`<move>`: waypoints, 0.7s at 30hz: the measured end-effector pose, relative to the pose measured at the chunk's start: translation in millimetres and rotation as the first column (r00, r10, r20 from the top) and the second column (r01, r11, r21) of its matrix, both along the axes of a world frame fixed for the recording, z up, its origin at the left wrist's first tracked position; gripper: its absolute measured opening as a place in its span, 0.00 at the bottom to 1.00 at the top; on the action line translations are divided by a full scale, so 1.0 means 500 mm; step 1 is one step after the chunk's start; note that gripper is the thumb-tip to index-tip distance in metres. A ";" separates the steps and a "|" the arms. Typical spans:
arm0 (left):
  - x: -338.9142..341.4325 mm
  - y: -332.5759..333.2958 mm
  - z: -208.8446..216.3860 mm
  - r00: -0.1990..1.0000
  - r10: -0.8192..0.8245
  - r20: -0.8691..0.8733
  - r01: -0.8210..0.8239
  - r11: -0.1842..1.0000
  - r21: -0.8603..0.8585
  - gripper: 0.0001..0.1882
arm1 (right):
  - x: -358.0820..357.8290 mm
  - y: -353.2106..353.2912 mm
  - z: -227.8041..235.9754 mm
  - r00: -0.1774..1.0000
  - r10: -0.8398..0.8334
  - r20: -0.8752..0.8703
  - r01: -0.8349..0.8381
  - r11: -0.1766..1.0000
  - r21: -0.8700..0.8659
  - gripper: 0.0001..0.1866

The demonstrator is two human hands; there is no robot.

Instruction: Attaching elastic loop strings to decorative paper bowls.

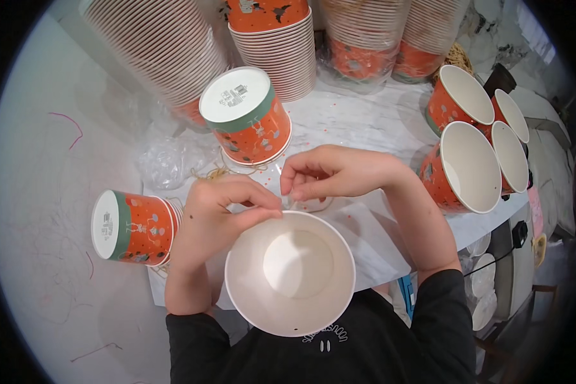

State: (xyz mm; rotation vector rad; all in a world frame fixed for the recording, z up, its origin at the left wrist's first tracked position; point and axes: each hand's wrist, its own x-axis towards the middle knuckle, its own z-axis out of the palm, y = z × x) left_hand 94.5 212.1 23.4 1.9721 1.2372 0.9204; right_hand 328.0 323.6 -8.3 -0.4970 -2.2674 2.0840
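Observation:
A large white-lined paper bucket (pixel 243 281) stands close to my body, its mouth facing up. It has a small dark hole near the rim on my side. My left hand (pixel 227 208) pinches the far rim between thumb and fingers. Just beyond that rim, my right hand (pixel 329 173) is closed, thumb against curled fingers; anything in it is too small to make out. Behind my hands an upside-down orange paper bucket (pixel 253 137) with a green band rests on the table, some twine (pixel 214 171) by its base.
Another orange bucket (pixel 148 229) lies tipped at the left. Tall nested bucket stacks (pixel 275 57) line the back of the marbled table (pixel 365 121). Several open buckets (pixel 470 166) stand at the right edge. Crumpled clear plastic (pixel 169 160) lies at the left.

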 end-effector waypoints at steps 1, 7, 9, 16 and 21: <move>-0.001 0.002 0.000 1.000 0.001 0.002 -0.001 1.000 0.000 0.07 | -0.001 -0.005 0.000 0.991 -0.074 -0.110 0.083 0.994 0.073 0.09; 0.006 0.002 0.008 0.989 0.143 0.035 -0.143 0.990 0.004 0.05 | -0.007 -0.072 0.057 0.930 -0.305 -0.204 0.359 0.870 0.339 0.10; 0.015 0.007 -0.003 0.984 0.160 0.079 -0.163 0.986 0.031 0.07 | -0.020 -0.088 0.044 0.875 -0.395 -0.280 0.480 0.787 0.389 0.09; 0.022 0.028 -0.030 0.820 0.173 0.545 -0.046 0.970 -0.239 0.18 | -0.034 -0.076 0.028 0.852 -0.471 -0.228 0.500 0.862 0.087 0.06; 0.010 0.051 -0.050 0.763 0.145 0.630 0.280 0.804 -0.525 0.16 | -0.029 -0.060 0.020 0.825 -0.473 -0.310 0.506 0.862 0.032 0.04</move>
